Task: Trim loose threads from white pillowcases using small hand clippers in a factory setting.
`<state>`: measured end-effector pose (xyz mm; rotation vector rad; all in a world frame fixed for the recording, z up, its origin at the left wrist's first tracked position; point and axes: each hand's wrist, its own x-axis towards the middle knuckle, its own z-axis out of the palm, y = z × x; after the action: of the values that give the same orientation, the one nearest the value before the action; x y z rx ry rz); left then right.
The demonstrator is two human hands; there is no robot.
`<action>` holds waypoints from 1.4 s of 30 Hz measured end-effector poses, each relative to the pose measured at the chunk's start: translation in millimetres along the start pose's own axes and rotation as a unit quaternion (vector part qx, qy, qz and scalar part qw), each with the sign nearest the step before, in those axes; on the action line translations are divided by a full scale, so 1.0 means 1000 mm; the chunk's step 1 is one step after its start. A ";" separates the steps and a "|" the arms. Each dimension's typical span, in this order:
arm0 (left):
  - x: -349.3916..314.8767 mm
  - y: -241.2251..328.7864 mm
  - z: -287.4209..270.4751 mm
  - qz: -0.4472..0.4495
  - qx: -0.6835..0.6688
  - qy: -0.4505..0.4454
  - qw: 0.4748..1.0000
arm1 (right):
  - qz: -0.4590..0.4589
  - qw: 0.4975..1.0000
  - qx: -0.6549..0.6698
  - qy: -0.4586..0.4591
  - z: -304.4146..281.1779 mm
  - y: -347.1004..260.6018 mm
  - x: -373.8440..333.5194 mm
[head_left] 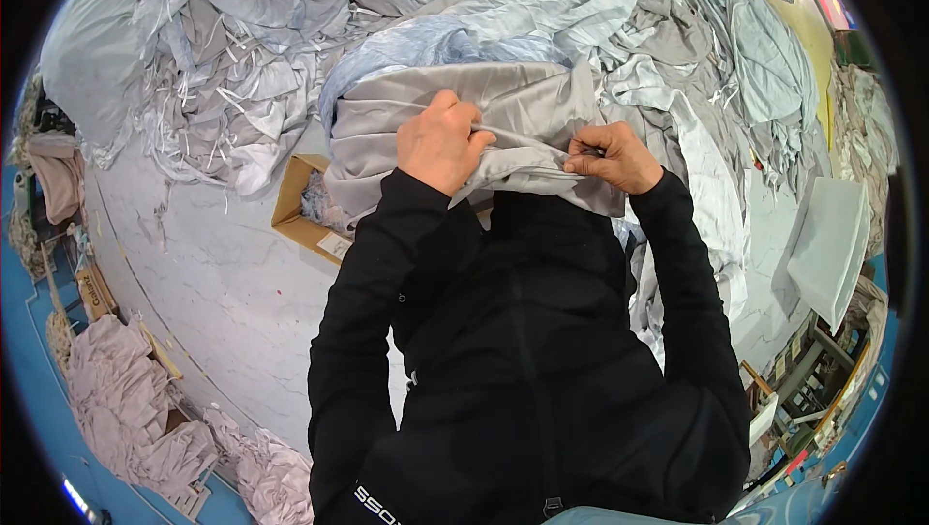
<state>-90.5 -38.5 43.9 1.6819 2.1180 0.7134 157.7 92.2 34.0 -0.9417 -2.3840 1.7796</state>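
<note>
A smooth grey cloth (523,94) lies bunched in front of my body, with a blue-tinted fabric (416,46) showing along its far edge. My left hand (440,143) is closed on a fold of the grey cloth, thumb and fingers pressed together. To its right, my right hand (612,155) pinches the near part of the same cloth between thumb and fingertips. A raised crease runs between the two hands. What lies under the cloth is hidden.
Heaped grey and pale blue fabric (242,2) with white ties covers the far side of the marbled table (223,264). Left of the cloth stands an open cardboard box (290,201) with scraps inside. At right is a white panel (832,249); pinkish cloth (121,394) is piled at lower left.
</note>
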 end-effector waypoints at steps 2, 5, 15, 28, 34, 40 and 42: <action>0.002 -0.004 0.006 -0.005 -0.019 0.000 1.000 | -0.004 1.000 -0.005 0.004 0.001 -0.003 0.001; 0.003 -0.015 0.014 -0.020 -0.118 0.027 0.992 | -0.015 1.000 -0.008 0.012 0.005 -0.003 0.000; -0.090 -0.062 -0.073 -0.220 -0.282 0.182 0.916 | 0.012 0.998 0.053 0.028 0.001 0.003 -0.008; -0.192 -0.129 -0.048 -0.179 -0.006 0.248 0.952 | -0.008 0.999 0.005 0.043 -0.013 -0.007 -0.008; -0.167 -0.103 -0.026 -0.141 -0.135 0.129 0.972 | -0.013 0.999 0.028 0.034 -0.015 -0.011 -0.008; -0.174 -0.123 -0.037 -0.168 -0.225 0.151 0.948 | -0.001 1.000 0.018 -0.017 -0.024 -0.020 -0.014; -0.161 -0.103 -0.067 -0.150 -0.414 0.208 0.873 | -0.040 0.999 0.011 0.008 -0.036 -0.026 -0.015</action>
<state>-170.9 -224.3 32.5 0.7577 1.8049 1.6797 171.1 111.9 74.4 -0.8428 -2.3531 1.7606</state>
